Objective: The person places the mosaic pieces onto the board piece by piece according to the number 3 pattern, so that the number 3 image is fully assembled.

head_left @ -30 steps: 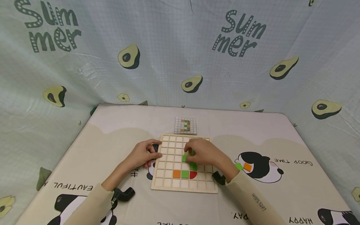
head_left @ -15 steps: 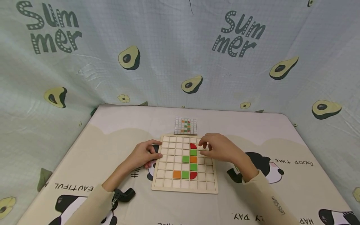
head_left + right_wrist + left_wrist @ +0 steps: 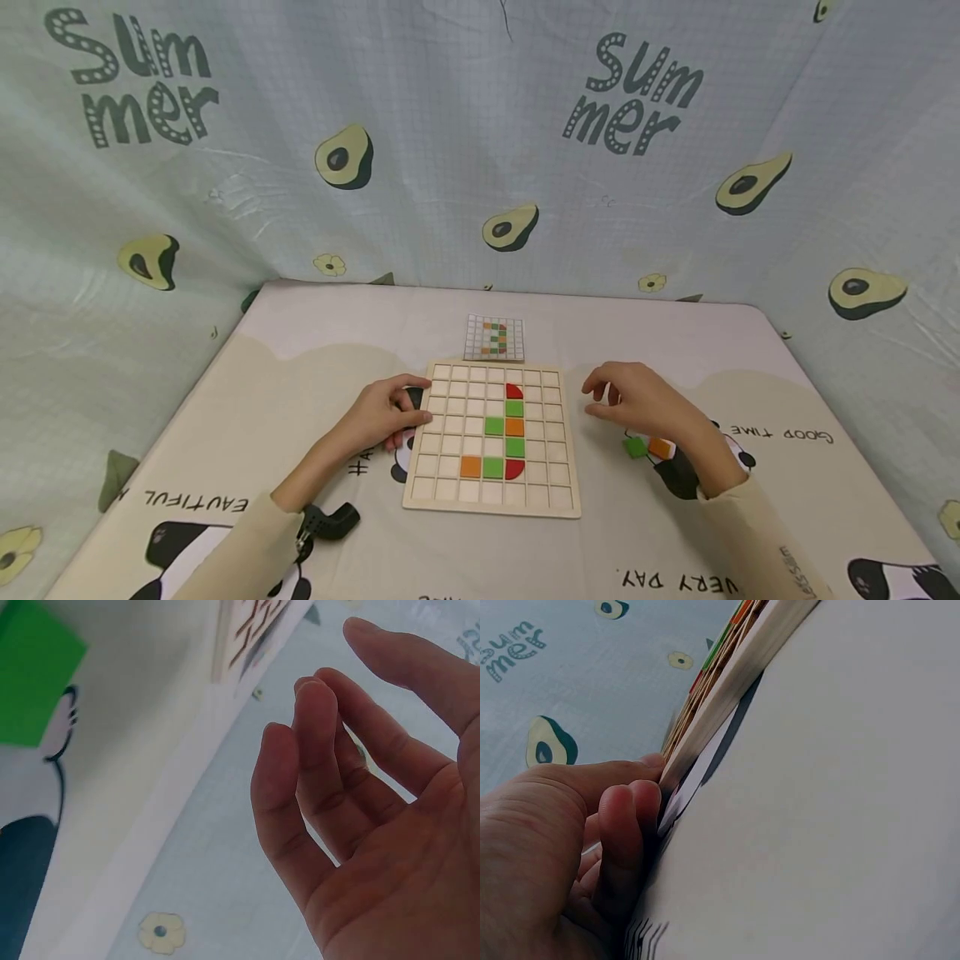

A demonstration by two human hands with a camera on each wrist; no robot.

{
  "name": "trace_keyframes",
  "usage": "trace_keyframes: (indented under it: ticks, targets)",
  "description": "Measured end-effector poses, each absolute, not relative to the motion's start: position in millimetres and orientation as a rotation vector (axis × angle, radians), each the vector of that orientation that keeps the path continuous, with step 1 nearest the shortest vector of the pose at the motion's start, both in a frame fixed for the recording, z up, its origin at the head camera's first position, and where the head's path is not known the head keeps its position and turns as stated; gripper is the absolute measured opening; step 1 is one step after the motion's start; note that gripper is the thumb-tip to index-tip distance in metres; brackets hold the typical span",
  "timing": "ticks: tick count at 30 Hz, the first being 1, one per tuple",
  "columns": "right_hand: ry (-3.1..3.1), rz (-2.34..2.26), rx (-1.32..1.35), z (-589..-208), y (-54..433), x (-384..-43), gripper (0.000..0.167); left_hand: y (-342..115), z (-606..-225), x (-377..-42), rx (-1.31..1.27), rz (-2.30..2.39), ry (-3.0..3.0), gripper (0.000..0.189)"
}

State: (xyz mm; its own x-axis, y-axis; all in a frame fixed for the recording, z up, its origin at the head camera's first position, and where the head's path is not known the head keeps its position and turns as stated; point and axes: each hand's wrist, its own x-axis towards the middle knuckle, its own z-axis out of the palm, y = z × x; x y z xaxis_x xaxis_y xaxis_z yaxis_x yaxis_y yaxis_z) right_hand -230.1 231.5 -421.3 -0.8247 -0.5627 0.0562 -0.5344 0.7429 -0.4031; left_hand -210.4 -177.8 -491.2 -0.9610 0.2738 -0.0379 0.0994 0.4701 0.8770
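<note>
A wooden grid board (image 3: 450, 492) lies on the table, with several green square tiles (image 3: 494, 426), two orange square tiles (image 3: 470, 467) and two red quarter-round tiles (image 3: 514, 391) in its cells. My left hand (image 3: 380, 411) touches the board's left edge with thumb and index fingertip; the left wrist view shows a fingertip against the wooden side. To the right of the board, my right hand (image 3: 637, 400) hovers with bent fingers and nothing between them. Below it lie a loose green tile (image 3: 635, 447) and a loose orange tile (image 3: 660, 449), the green one larger in the right wrist view.
Behind the board lies a small printed grid card (image 3: 474, 337) showing a coloured pattern. A patterned cloth (image 3: 315, 367) covers the table, and a printed curtain (image 3: 427, 167) hangs behind it. A black wrist device (image 3: 330, 521) sits by the left sleeve.
My right hand has let go of a tile on the board and moved right, off the board. A red quarter-round, green and orange tiles in the right column now show. My left hand stays put.
</note>
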Motion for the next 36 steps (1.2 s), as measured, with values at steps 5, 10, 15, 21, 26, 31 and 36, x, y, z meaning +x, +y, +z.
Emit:
trace_keyframes:
  ticks: [5,10,15,21,26,31,36]
  targets:
    - [2.837,-0.640,-0.890,-427.0,245.5,-229.2,0.021,-178.9,-490.9,-210.0,0.327,1.505,2.536,0.056]
    - [2.767,-0.668,-0.930,-434.7,259.7,-226.8,0.019,-178.3,-491.0,-210.9,0.338,1.504,2.530,0.056]
    - [2.678,-0.716,-0.929,-437.5,272.5,-229.1,0.017,-178.8,-492.2,-211.6,0.333,1.508,2.533,0.056]
    - [2.584,-0.753,-0.873,-438.1,285.9,-233.7,0.014,-179.5,-492.0,-211.7,0.329,1.508,2.533,0.056]
    - [2.523,-0.729,-0.815,-439.5,291.6,-234.5,0.017,-179.1,-491.2,-212.5,0.341,1.499,2.537,0.055]
    - [2.478,-0.715,-0.783,-441.2,291.6,-233.7,0.026,-179.1,-490.8,-212.8,0.347,1.501,2.534,0.056]
    - [2.474,-0.711,-0.787,-443.0,289.6,-234.7,0.028,-179.2,-491.4,-212.1,0.336,1.507,2.531,0.056]
